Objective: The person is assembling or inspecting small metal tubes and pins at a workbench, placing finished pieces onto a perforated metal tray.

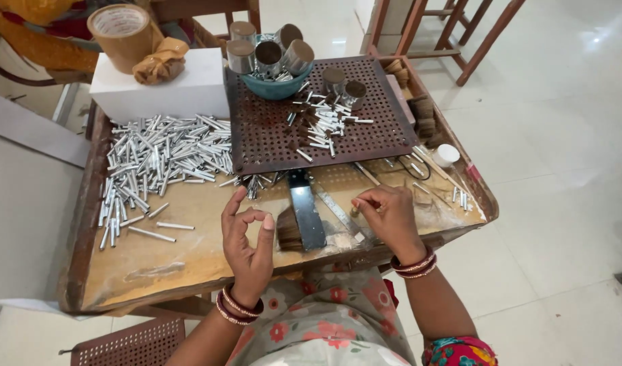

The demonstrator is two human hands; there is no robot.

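My left hand (pixel 246 240) hovers over the front of the wooden tray table (pixel 121 264), fingers spread, thumb and forefinger curled toward each other; it holds nothing that I can see. My right hand (pixel 389 213) rests at the front right, its fingertips pinched on a small brown piece (pixel 355 211). Between the hands lies a dark metal blade tool (pixel 305 210) beside a flat metal strip (pixel 338 213). A heap of short silver tubes (pixel 158 159) lies to the left.
A perforated brown metal plate (pixel 257 132) at the back holds loose tubes (pixel 324 122), two small cylinders and a teal bowl (pixel 277 87) of cylinders. A white box (pixel 189 91) carries a tape roll (pixel 124 34). A white cap (pixel 446 154) sits right. Wooden chair legs stand behind.
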